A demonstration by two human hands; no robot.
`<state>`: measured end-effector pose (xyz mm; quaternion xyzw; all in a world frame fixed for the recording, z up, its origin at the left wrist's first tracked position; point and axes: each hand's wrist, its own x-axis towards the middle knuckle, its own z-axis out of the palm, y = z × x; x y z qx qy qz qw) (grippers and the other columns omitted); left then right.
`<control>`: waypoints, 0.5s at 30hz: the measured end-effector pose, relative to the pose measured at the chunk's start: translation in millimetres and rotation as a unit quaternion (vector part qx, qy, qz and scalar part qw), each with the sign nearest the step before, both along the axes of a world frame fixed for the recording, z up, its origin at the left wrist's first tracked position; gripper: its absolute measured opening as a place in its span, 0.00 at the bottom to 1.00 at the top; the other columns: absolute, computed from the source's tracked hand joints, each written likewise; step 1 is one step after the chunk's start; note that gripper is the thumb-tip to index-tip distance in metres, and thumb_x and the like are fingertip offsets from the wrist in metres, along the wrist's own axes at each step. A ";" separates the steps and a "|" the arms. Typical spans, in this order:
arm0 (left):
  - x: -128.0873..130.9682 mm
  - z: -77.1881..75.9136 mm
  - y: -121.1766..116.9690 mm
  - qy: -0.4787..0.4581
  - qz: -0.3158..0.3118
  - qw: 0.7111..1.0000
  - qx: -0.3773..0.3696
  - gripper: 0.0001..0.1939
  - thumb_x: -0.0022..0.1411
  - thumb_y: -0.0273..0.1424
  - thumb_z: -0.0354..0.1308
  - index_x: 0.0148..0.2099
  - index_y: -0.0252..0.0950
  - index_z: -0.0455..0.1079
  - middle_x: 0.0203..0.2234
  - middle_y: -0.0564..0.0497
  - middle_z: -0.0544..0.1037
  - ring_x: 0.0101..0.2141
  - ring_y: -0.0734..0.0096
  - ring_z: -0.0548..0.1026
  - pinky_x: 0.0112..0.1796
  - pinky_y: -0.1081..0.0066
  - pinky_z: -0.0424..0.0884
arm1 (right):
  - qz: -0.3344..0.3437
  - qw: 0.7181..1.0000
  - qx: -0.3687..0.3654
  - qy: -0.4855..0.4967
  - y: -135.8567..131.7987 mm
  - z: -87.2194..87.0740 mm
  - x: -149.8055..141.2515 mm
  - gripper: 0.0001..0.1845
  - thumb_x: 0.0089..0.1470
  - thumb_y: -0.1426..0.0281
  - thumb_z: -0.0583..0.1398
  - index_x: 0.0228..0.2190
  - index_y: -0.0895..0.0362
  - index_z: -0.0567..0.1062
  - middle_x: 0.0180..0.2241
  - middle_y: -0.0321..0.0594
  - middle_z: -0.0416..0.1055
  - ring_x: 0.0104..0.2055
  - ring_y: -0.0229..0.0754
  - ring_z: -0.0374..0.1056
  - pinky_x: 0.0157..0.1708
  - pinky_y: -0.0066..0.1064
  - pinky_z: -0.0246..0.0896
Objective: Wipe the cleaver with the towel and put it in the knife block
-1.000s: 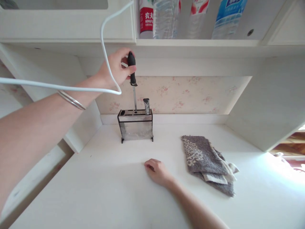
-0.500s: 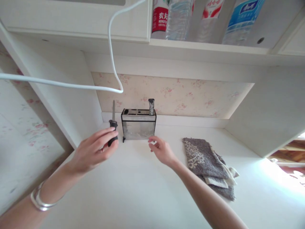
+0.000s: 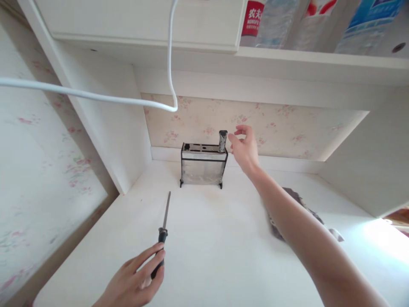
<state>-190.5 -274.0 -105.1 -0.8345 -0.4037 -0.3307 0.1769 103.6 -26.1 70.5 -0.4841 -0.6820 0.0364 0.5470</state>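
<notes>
My left hand (image 3: 137, 275) is closed around the black handle of a sharpening steel (image 3: 166, 211). Its thin grey rod points up and away, over the white surface. A knife block (image 3: 203, 170) with clear sides, a metal top and black edges stands near the back wall. From the right end of its top rises a worn black-and-grey handle (image 3: 223, 141); whatever is below it cannot be made out. Just right of that handle is my right hand (image 3: 246, 149), fingers curved and apart, holding nothing. A small gap shows between fingertips and handle.
Partly behind my right forearm lies a folded grey-brown towel (image 3: 289, 196) on the white surface (image 3: 204, 251). A white cable (image 3: 96, 96) hangs across the upper left. Overhead, a shelf (image 3: 303, 57) holds several plastic bottles (image 3: 276, 23). White side panels flank the surface.
My left hand has drawn the sharpening steel down, away from the block. My right hand has risen from the block's lower front to beside the handle. The view has shifted left.
</notes>
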 end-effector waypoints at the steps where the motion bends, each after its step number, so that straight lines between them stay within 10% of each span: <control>1: -2.7 -4.9 -0.5 0.006 -0.005 1.000 -0.007 0.14 0.62 0.23 0.51 0.49 0.39 0.66 0.43 0.46 0.76 0.39 0.75 0.77 0.35 0.82 0.74 | -0.015 1.000 0.010 -0.002 -6.0 0.7 -2.2 0.23 0.55 0.58 0.52 0.51 0.52 0.60 0.48 0.45 0.63 0.35 0.40 0.68 0.43 0.42 0.64; 8: -7.8 -28.2 -6.8 0.056 -0.025 0.997 -0.049 0.25 0.53 0.10 0.44 0.48 0.37 0.65 0.49 0.42 0.70 0.57 0.61 0.63 0.48 0.68 0.71 | -0.066 0.980 -0.150 -0.111 13.7 -0.8 -9.6 0.31 0.46 0.56 0.61 0.49 0.56 0.64 0.46 0.51 0.67 0.42 0.50 0.68 0.43 0.43 0.64; 15: -1.4 -36.9 -10.1 0.030 0.084 0.995 -0.050 0.17 0.60 0.18 0.47 0.50 0.33 0.65 0.51 0.38 0.69 0.53 0.61 0.69 0.44 0.70 0.73 | 0.037 0.963 -0.232 -0.129 45.1 20.2 -9.7 0.12 0.50 0.63 0.60 0.34 0.57 0.69 0.32 0.43 0.74 0.24 0.40 0.71 0.25 0.32 0.68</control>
